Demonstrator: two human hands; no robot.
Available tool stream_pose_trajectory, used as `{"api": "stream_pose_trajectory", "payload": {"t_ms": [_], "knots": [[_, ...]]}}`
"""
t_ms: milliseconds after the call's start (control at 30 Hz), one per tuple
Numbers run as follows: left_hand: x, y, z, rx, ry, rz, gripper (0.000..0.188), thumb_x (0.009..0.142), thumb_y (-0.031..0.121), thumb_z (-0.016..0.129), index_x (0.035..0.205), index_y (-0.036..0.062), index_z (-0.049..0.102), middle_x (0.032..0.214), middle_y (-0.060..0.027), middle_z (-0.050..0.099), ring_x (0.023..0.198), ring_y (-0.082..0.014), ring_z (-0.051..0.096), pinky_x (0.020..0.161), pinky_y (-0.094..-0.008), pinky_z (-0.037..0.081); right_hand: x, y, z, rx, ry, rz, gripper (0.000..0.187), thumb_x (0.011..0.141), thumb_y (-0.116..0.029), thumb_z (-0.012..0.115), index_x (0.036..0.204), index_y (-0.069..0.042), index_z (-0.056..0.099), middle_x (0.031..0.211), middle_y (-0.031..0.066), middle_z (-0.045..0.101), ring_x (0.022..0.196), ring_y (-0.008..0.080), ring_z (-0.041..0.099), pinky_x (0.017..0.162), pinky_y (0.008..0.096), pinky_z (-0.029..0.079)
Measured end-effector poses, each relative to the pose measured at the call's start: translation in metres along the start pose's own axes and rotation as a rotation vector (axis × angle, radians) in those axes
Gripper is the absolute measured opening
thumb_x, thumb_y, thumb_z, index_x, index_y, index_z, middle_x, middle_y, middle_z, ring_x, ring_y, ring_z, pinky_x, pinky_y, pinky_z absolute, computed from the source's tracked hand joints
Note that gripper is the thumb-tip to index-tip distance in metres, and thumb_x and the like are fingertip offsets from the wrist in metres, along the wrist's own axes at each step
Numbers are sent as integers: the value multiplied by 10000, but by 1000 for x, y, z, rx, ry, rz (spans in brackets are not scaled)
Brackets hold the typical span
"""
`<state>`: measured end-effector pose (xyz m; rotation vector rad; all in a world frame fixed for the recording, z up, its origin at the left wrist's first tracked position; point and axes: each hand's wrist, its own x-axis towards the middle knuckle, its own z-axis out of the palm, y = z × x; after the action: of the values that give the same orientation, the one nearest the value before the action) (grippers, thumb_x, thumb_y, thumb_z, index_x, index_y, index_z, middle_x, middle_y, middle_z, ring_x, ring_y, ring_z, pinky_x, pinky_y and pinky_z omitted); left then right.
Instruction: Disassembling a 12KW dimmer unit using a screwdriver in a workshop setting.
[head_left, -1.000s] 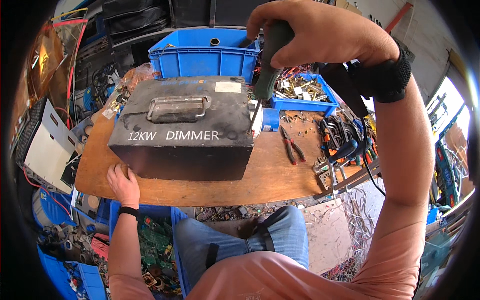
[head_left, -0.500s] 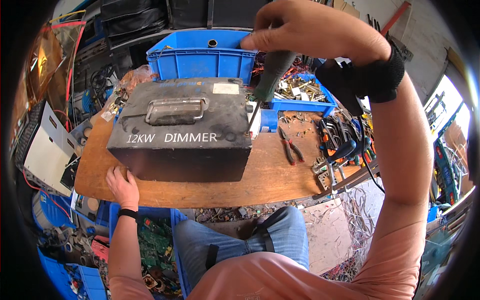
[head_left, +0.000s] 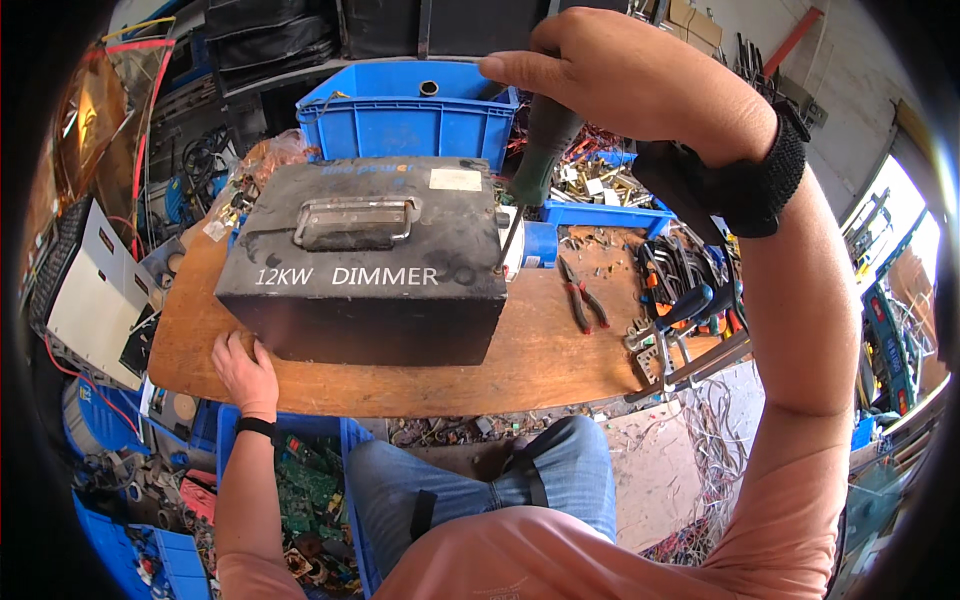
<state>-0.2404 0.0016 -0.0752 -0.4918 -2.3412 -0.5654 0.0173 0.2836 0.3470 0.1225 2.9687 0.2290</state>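
Note:
A black metal equipment case point(head_left: 350, 235) with a silver flip handle point(head_left: 355, 222) on top stands on the wooden table. From above, my right hand point(head_left: 620, 75) is wrapped over the butt of a screwdriver point(head_left: 548, 150) with a dark green handle. Its thin shaft points down to the case's right edge near the front corner; the tip's exact contact is hard to make out. My left hand point(head_left: 245, 372) lies on the table's front edge by the case's lower left corner, fingers stretched out and holding nothing.
Red-handled pliers point(head_left: 582, 297) lie right of the case, near a blue cylinder point(head_left: 540, 244). Behind stand a large blue crate point(head_left: 405, 130) and a blue tray point(head_left: 605, 212) of metal parts. Hex keys point(head_left: 670, 275) and a clamp point(head_left: 690, 310) crowd the right side. Circuit boards fill a bin point(head_left: 355, 440) below.
My right wrist has dipped and my hand has turned slightly over the screwdriver, whose handle leans a little differently. The case appears a few pixels farther right. My left hand stays put.

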Motion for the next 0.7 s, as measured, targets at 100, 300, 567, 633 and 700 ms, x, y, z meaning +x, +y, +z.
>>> {"api": "stream_pose_trajectory", "payload": {"t_ms": [100, 300, 567, 633, 700], "knots": [[-1, 0, 1, 1, -2, 3, 361, 843, 169, 616, 1129, -34, 535, 1226, -211, 478, 1149, -381, 431, 986, -465, 348, 7, -7, -2, 230, 14, 200, 453, 846, -324, 657, 1055, 77, 622, 963, 220, 667, 872, 282, 648, 748, 353, 512], [-2, 1, -2, 11, -14, -20, 358, 844, 172, 613, 1121, -41, 536, 1217, -212, 481, 1145, -381, 433, 982, -462, 351, -12, -20, 24, 122, 354, 7, 417, 835, -285, 651, 1061, 65, 629, 960, 212, 668, 862, 270, 644, 769, 342, 507], [-1, 0, -1, 14, -11, -8, 364, 842, 175, 611, 1123, -45, 537, 1214, -210, 484, 1143, -378, 434, 982, -463, 350, 17, 0, 34, 178, 381, 118, 426, 803, -322, 657, 1014, 48, 647, 878, 184, 669, 793, 270, 641, 732, 349, 506], [-1, 0, -3, 8, -9, -12, 365, 841, 175, 611, 1123, -45, 538, 1216, -210, 483, 1145, -378, 433, 984, -462, 349, 24, 10, 42, 125, 496, 44, 449, 800, -394, 668, 943, 32, 686, 789, 179, 674, 695, 283, 643, 675, 376, 506], [0, 0, -3, 7, -13, -17, 366, 841, 175, 611, 1124, -45, 538, 1218, -211, 482, 1148, -378, 432, 986, -462, 349, 34, 13, 43, -74, 440, 152, 438, 804, -372, 670, 957, 38, 679, 801, 172, 675, 677, 273, 644, 662, 366, 509]]}}
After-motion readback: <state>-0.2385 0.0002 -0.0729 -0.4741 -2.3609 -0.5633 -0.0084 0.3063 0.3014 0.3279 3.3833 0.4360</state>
